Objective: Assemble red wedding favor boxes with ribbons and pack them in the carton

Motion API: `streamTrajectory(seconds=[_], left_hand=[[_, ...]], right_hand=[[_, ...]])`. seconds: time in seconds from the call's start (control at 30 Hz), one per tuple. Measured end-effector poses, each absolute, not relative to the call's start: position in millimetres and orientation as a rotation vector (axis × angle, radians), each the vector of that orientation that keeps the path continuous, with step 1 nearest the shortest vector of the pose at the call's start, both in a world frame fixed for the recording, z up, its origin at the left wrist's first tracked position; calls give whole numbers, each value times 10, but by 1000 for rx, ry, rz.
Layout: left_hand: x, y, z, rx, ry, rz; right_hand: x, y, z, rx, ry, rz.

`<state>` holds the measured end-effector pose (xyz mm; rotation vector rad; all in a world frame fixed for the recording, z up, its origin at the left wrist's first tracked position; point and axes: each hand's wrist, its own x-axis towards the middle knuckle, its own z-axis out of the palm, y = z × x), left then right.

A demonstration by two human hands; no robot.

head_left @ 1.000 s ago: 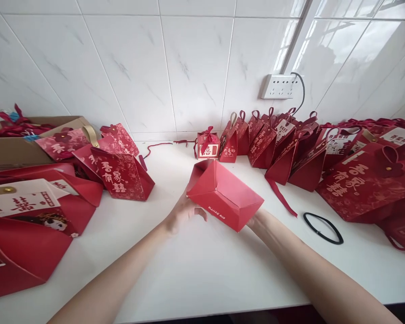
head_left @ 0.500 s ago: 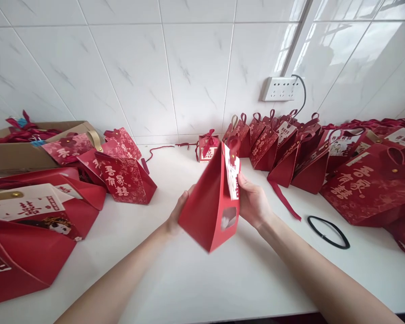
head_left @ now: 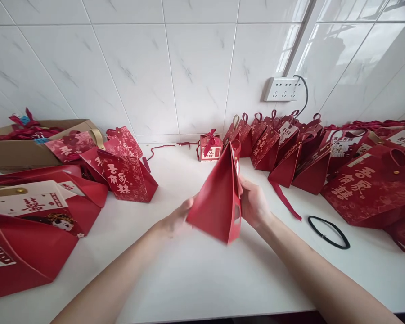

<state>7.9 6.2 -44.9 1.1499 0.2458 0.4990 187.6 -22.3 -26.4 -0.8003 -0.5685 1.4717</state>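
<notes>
Both my hands hold a red triangular paper gift bag (head_left: 218, 200) upright above the white counter (head_left: 195, 274). My left hand (head_left: 175, 220) grips its lower left side, fingers mostly behind the bag. My right hand (head_left: 254, 204) is wrapped round its right edge, near a small window in the front panel. A red loop sits at the bag's peak.
A row of similar red gift bags (head_left: 273, 144) lines the tiled wall to the right, with a small red ribboned box (head_left: 210, 146) beside it. More red bags (head_left: 126, 173) and a cardboard box (head_left: 27, 146) lie left. A black hair band (head_left: 328, 231) lies at right.
The bag was on its side with its base toward me a second ago; it has been turned upright, then rotated so its front panel faces more to the right.
</notes>
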Motion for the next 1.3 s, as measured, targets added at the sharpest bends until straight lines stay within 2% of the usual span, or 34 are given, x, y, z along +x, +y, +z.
streamTrajectory(seconds=[0.1,0.2,0.3,0.4,1.3], left_hand=[[91,-4,-347,1085,198,461],[138,-51,-307,981,198,441],[192,-71,-288,918,275,495],[210,-72,-270,917,329,561],[192,-49,-356,922,304,502]], right_hand=[[1906,-182,-293,-1050,-565,1419],[1939,-204,-293,-1310,-714,1141],[1934,-306,-218,-1278,-1074,782],[1881,-420,-137,-1153,-1412,652],[1781,-462,-162,-1189,-1445,622]])
